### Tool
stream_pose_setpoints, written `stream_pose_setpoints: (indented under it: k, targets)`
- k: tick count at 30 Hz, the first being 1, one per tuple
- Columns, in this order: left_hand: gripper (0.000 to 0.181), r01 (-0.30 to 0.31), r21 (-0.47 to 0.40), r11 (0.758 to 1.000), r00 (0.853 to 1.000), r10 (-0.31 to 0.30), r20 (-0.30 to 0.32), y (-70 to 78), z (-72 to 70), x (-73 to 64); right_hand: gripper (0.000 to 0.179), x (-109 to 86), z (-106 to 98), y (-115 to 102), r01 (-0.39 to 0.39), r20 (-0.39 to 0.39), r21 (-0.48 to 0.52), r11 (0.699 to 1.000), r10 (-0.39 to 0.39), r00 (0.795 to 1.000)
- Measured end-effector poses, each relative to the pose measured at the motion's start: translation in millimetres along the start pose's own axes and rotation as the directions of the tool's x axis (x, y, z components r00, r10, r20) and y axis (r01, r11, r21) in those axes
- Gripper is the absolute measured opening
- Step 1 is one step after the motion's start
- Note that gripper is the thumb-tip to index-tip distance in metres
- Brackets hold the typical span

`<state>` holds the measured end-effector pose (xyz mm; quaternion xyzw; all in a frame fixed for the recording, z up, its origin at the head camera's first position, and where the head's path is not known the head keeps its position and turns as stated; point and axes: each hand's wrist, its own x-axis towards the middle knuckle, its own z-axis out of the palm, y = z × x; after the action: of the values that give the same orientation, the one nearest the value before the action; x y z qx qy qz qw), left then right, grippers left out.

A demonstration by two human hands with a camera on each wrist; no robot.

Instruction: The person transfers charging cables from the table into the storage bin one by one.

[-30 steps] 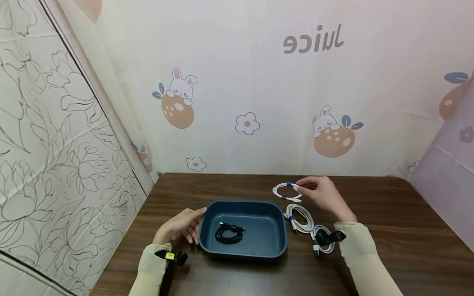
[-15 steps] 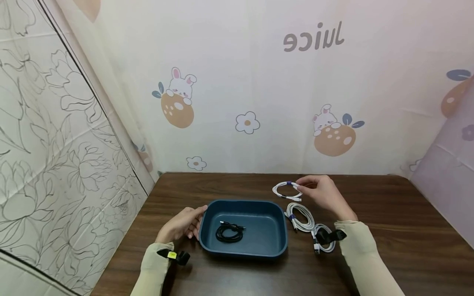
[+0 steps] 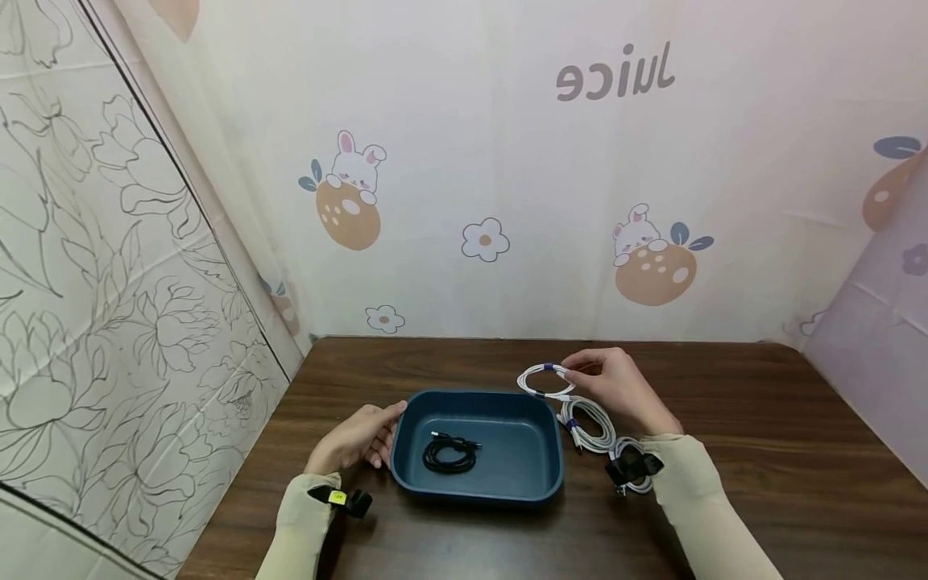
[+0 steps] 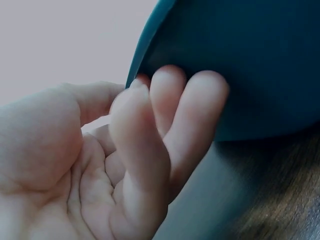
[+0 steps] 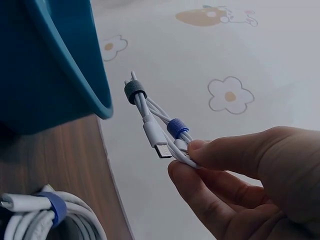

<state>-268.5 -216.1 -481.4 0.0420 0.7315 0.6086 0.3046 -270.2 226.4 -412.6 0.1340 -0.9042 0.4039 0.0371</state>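
My right hand pinches a coiled white USB cable between thumb and fingertips, close to the back right corner of a dark blue rectangular bin. In the right wrist view the white cable shows a metal-tipped plug, a grey strap and a blue strap. My left hand holds the bin's left rim, its thumb at the edge and its fingers against the outer wall. Inside the bin lies a coiled black cable.
Two more coiled pale cables lie right of the bin: one with a blue strap, and another partly hidden by the right wrist camera. Behind the brown wooden table hangs a printed curtain.
My right hand has moved left with the white cable, nearer the bin's back right corner. The left hand stays at the bin's left rim.
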Motion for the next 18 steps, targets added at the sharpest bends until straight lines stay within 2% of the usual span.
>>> stream_pose_setpoints:
  k: [9, 13, 18]
  targets:
    - [0.060, -0.018, 0.023, 1.000, 1.000, 0.019, -0.002, -0.5, -2.0, 0.4, 0.014, 7.2, 13, -8, 0.028, 0.049, 0.019, 0.999, -0.029, 0.998]
    - [0.062, -0.026, 0.052, 0.998, 1.000, 0.027, -0.015, -0.9, -3.5, 0.3, 0.014, 10.1, 25, -11, 0.052, 0.062, 0.012, 0.999, -0.053, 0.997]
    - [0.062, -0.026, 0.068, 0.997, 1.000, 0.027, -0.006, -0.4, -3.7, -0.1, 0.014, 11.9, 38, -12, 0.045, 0.087, 0.004, 0.999, -0.045, 0.995]
